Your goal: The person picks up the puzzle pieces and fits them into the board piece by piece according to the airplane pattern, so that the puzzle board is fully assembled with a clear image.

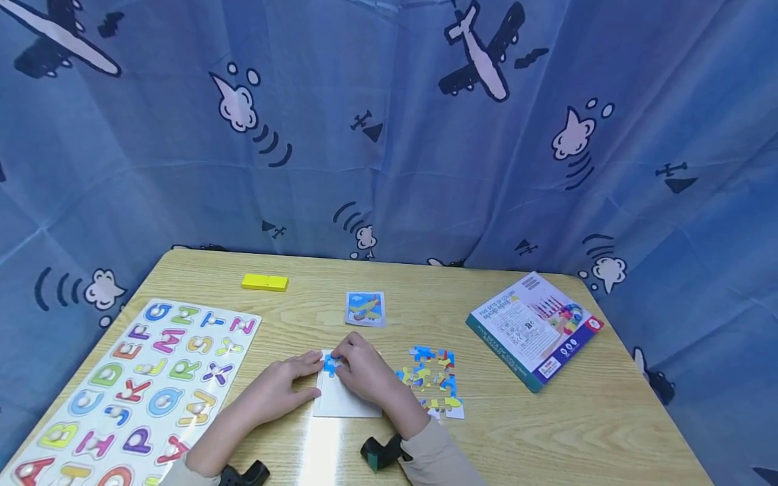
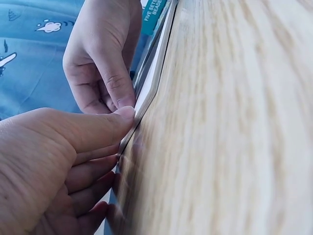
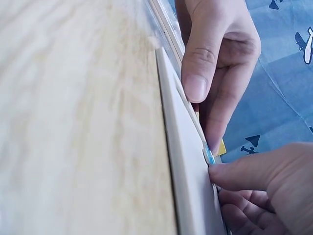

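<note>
On board (image 1: 348, 400), blue piece (image 1: 330, 364), tab facing nearside

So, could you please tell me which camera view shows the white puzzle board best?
The head view does: it shows the white puzzle board from above, with its pale lower part in plain sight. Both wrist views catch it from a very low angle, showing mainly its edge and a foreshortened slice of its top.
</note>
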{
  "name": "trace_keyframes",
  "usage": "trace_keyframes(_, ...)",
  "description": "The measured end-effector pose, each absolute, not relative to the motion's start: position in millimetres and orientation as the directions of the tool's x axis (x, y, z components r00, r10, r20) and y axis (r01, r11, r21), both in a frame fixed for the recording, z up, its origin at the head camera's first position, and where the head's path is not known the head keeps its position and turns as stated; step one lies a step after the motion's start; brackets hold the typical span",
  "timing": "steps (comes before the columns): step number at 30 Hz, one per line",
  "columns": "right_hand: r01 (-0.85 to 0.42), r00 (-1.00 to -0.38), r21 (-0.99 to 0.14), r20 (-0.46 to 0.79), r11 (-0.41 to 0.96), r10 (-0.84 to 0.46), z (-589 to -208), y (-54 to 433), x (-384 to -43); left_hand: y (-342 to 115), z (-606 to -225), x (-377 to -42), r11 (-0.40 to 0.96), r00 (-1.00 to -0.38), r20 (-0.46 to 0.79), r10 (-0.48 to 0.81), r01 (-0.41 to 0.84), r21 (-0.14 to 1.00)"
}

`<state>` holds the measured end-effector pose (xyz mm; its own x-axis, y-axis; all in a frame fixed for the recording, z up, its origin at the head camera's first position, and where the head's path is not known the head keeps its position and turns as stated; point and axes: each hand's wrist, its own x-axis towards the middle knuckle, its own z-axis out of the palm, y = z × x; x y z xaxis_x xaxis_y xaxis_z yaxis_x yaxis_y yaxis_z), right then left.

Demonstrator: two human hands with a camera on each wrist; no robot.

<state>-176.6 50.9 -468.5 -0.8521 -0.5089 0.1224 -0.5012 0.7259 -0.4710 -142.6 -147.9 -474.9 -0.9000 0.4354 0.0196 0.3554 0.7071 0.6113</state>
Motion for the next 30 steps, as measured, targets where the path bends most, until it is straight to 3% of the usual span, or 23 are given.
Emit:
trace_keyframes(15,-0.466,-0.861,-0.535,0.091,0.705,-0.500,-469,53,-177,-141,-472,-145,0.690,-0.846,0.036,0.532,0.458,0.561)
trace_keyframes(30,-0.425,-0.862,-0.569,0.016,0.704,-0.506,-456,66,-177,-140,-481,-146,0.683,-0.857,0.108,0.505,0.472,0.557)
